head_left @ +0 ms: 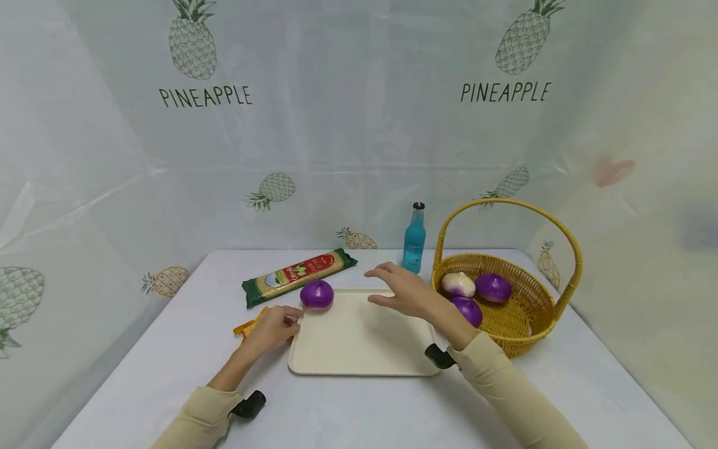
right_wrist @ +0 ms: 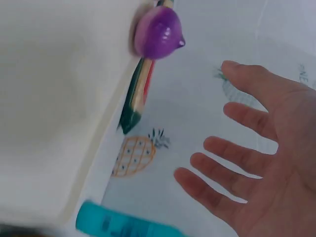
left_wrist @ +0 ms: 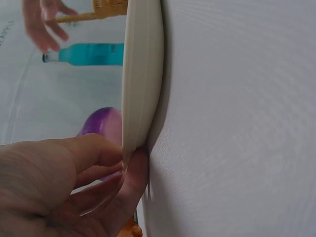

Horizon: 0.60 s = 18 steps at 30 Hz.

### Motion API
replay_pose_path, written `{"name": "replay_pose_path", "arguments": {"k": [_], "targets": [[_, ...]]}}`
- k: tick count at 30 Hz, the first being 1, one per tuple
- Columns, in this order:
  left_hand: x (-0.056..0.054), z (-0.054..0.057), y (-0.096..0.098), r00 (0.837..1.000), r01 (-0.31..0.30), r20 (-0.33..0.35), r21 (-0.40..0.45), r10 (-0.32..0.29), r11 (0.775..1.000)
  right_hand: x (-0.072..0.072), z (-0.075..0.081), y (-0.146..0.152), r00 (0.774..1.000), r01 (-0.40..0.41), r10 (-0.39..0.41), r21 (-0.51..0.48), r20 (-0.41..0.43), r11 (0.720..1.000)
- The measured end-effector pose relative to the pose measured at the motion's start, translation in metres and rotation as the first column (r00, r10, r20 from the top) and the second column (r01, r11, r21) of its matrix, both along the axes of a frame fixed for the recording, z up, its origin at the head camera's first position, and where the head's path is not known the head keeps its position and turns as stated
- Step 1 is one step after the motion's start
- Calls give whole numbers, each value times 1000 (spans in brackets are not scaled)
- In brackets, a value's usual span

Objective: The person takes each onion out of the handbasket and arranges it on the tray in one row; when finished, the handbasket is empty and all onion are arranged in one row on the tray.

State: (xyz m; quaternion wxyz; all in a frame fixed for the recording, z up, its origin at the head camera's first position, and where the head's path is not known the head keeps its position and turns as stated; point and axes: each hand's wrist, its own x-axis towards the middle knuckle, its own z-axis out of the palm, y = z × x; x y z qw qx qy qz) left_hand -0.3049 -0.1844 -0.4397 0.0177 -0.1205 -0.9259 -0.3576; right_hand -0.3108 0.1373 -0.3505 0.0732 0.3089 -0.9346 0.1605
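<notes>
Cream, rectangular, shallow plastic-looking tray [head_left: 364, 340] is mid-tabletop [head_left: 336, 411], w/ a glossy purple onion-shaped bulb [head_left: 316, 294] sitting at its far left corner, and a yellow woven basket w/ a tall handle [head_left: 533, 299] just to the right. Left hand [head_left: 272, 330] has the tray's left edge pinched, thumb side above & a finger tucked under the rim; right hand [head_left: 404, 290] hangs over the tray's far right part, fingers spread wide, nothing in it. Tray's prob. light & stiff, not very fragile, maybe a bit slick; best grip = both short edges, fingertips under the lip, kept lvl. Bulb looks smooth, hard & light, so it'd prob. roll if tilted; if taken alone, cup it round its widest part.
</notes>
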Motion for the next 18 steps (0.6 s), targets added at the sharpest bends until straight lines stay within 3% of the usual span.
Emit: {"name": "replay_pose_path", "arguments": {"k": [4,9,18], "targets": [[-1,0,-3,1000,10,0,-3,-10,1000,11,-3,31,998,10,-10,-10,-60,1000],[-1,0,-4,1000,25,-10,-10,-25,1000,25,-6,73,991,98,-99,-16,-90,995],[0,-3,-4,999,40,-14,-1,-40,999,38,-18,132,980,193,-194,-27,-43,981]]}}
